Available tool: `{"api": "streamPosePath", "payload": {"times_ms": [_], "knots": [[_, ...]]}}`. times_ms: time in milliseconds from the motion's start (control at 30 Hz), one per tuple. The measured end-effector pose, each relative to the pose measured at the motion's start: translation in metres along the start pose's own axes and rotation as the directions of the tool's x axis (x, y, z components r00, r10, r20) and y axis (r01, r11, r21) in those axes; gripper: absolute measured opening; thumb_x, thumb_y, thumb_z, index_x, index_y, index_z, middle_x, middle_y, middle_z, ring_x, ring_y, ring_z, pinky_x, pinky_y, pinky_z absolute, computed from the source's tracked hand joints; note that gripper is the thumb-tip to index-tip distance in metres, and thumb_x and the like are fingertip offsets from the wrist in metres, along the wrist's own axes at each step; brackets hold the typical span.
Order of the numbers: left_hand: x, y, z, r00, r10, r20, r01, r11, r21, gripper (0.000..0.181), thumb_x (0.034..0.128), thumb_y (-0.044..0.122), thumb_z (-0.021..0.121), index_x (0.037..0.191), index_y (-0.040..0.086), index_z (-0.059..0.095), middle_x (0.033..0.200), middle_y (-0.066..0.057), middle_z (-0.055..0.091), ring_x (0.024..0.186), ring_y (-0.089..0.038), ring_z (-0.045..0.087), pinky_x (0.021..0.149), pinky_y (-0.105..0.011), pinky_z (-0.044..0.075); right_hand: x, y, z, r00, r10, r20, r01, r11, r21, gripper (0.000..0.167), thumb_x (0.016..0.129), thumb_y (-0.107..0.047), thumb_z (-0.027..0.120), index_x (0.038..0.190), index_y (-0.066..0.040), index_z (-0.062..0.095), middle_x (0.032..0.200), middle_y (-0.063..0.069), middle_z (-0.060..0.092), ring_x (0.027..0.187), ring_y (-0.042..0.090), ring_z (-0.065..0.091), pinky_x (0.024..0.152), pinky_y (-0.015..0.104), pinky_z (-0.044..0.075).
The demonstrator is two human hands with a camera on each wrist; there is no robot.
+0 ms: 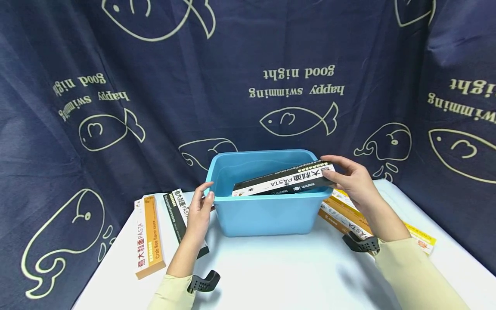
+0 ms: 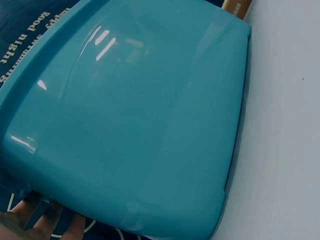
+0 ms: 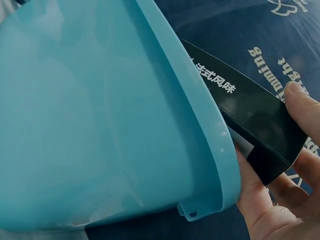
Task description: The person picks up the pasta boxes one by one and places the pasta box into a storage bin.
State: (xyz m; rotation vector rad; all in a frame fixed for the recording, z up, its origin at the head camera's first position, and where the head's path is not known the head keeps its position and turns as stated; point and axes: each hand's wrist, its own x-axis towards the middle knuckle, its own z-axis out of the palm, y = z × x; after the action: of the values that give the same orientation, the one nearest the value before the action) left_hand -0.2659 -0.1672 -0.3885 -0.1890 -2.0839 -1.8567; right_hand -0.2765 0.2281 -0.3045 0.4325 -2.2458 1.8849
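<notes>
A light-blue plastic bin (image 1: 267,217) stands on the table in the head view. My right hand (image 1: 354,181) grips the right end of a black-and-white pasta box (image 1: 283,178). This box slants across the bin's opening, its left end down inside and its right end above the rim. In the right wrist view, thumb and fingers hold the end of the box (image 3: 250,115) beside the rim. My left hand (image 1: 199,211) holds the bin's left rim near the front corner. Its fingers (image 2: 49,220) reach past the bin's edge in the left wrist view. The bin's floor is hidden.
Left of the bin lie an orange-and-white pasta box (image 1: 152,234) and a black-and-white one (image 1: 176,215). On the right, under my forearm, are an orange-brown pasta box (image 1: 341,217) and a yellow one (image 1: 420,234). A dark-blue fish-print curtain (image 1: 217,99) hangs behind the table.
</notes>
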Motion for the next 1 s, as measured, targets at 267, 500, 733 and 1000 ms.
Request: {"api": "streamPosePath", "payload": {"times_ms": [267,500,733,1000], "knots": [[0.0,-0.001,0.001,1.0,0.005,-0.008,-0.005,1.0,0.004,0.039,0.1056,0.035,0.048,0.143,0.024,0.049,0.126,-0.01,0.053,0.105,-0.006,0.058,0.103,-0.054,0.047,0.005,-0.004,0.006,0.999,0.04,0.02,-0.038,0.994,-0.105,0.052,0.093,-0.028,0.071,0.14,-0.011,0.055,0.12,-0.008,0.059,0.096,0.005,0.066,0.08,0.023,0.057],[0.0,-0.002,0.0,1.0,-0.004,-0.006,0.004,1.0,-0.002,0.039,0.1052,0.037,0.048,0.143,0.026,0.05,0.129,-0.019,0.05,0.107,-0.01,0.057,0.103,-0.051,0.047,0.014,-0.007,0.015,0.993,0.091,0.08,-0.077,0.984,-0.159,0.058,0.091,-0.031,0.074,0.141,-0.01,0.054,0.135,0.006,0.054,0.102,0.008,0.064,0.083,0.024,0.056],[0.0,-0.001,0.0,1.0,0.001,-0.009,-0.001,1.0,0.002,0.039,0.1052,0.035,0.048,0.143,0.025,0.05,0.132,-0.016,0.051,0.106,-0.008,0.057,0.103,-0.052,0.047,0.02,-0.01,0.021,0.987,0.111,0.115,-0.081,0.968,-0.237,0.061,0.089,-0.035,0.076,0.142,-0.013,0.054,0.156,0.007,0.042,0.136,0.028,0.045,0.094,0.048,0.054],[0.0,-0.002,0.001,1.0,0.008,-0.024,-0.008,1.0,0.003,0.038,0.105,0.035,0.049,0.142,0.025,0.051,0.128,-0.018,0.052,0.103,-0.006,0.058,0.1,-0.049,0.048,0.026,-0.011,0.028,0.978,0.124,0.165,-0.078,0.962,-0.262,0.057,0.088,-0.037,0.077,0.138,-0.018,0.058,0.158,0.004,0.039,0.139,0.031,0.044,0.094,0.049,0.055]]}}
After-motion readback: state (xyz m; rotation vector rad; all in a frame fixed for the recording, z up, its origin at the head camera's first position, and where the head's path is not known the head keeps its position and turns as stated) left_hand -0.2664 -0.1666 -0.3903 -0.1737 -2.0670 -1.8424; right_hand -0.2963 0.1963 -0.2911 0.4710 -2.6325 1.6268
